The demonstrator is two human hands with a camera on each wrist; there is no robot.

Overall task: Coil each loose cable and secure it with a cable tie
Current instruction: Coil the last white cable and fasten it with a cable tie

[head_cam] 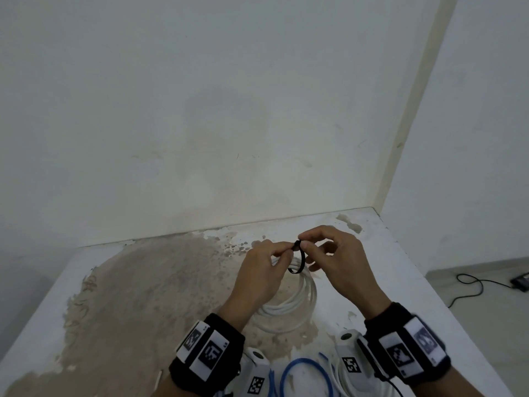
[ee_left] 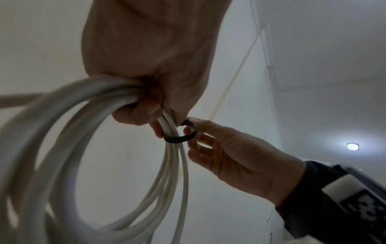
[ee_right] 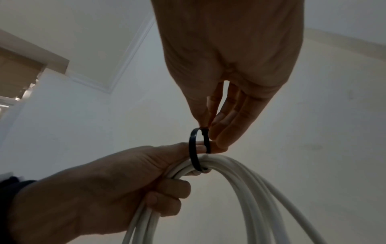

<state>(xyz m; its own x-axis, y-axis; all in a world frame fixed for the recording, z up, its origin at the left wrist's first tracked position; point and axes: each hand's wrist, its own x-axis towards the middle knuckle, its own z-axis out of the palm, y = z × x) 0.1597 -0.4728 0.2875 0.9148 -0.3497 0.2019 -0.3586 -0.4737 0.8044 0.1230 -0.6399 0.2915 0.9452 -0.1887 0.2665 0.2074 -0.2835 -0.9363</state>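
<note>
A white cable coil (head_cam: pixel 294 306) hangs from my left hand (head_cam: pixel 282 253), whose fingers curl round the bunched strands above the table. A black cable tie (head_cam: pixel 298 260) loops loosely around those strands beside my left fingers. My right hand (head_cam: pixel 304 244) pinches the tie's head between thumb and forefinger, with its other fingers spread. The left wrist view has my left hand (ee_left: pixel 150 110) gripping the coil (ee_left: pixel 94 92), the tie (ee_left: pixel 180 139) and my right hand (ee_left: pixel 200 132). In the right wrist view my right hand (ee_right: pixel 205 125) pinches the tie (ee_right: pixel 193 148) over the coil (ee_right: pixel 240 173), and my left hand (ee_right: pixel 179 158) grips the strands.
A blue cable (head_cam: pixel 306 376) and more white cable lie at the table's near edge between my wrists. The stained white table (head_cam: pixel 143 296) meets a wall behind and a corner at the right. On the floor to the right lie a black cord (head_cam: pixel 472 285) and a dark device (head_cam: pixel 521 281).
</note>
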